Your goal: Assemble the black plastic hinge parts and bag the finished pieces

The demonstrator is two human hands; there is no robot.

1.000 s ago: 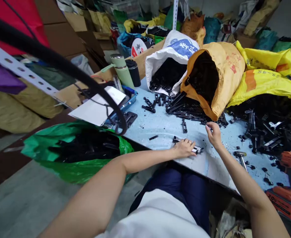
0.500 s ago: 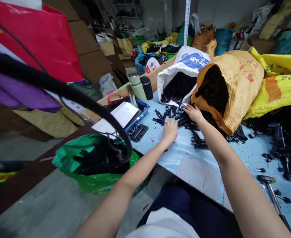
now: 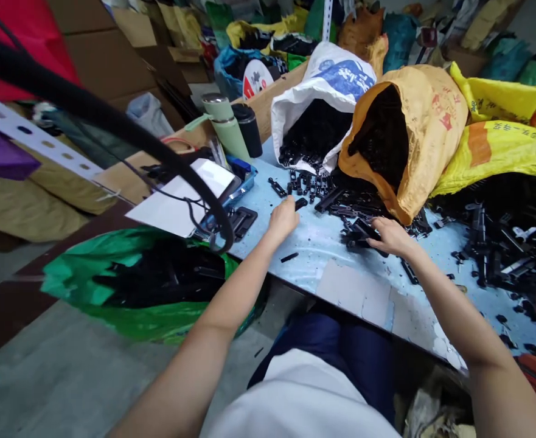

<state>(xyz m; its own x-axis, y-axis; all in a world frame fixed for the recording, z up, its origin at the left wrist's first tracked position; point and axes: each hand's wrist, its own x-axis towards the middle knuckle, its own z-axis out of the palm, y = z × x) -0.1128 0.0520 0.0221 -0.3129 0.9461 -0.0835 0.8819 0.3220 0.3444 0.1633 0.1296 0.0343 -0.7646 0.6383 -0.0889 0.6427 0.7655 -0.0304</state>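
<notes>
My left hand [image 3: 283, 219] is closed around a small black plastic part [image 3: 300, 204] that sticks out past the fingers, just above the light blue table [image 3: 322, 243]. My right hand [image 3: 389, 236] lies on a bunch of long black plastic pieces [image 3: 359, 232], fingers curled over them. Both hands are in front of a spill of black parts [image 3: 336, 198] coming from a white sack [image 3: 322, 91] and an orange sack [image 3: 414, 128].
A green bag of black parts [image 3: 140, 280] hangs at the table's left edge. A blue tray with paper [image 3: 194, 194], a green flask [image 3: 224, 125] and a dark cup [image 3: 249, 128] stand at back left. Yellow sacks [image 3: 505, 140] and more black parts [image 3: 496, 237] fill the right.
Both hands have pulled back toward me from the mouth of the white sack. The left now grips a small black part and the right has dragged long black pieces nearer.
</notes>
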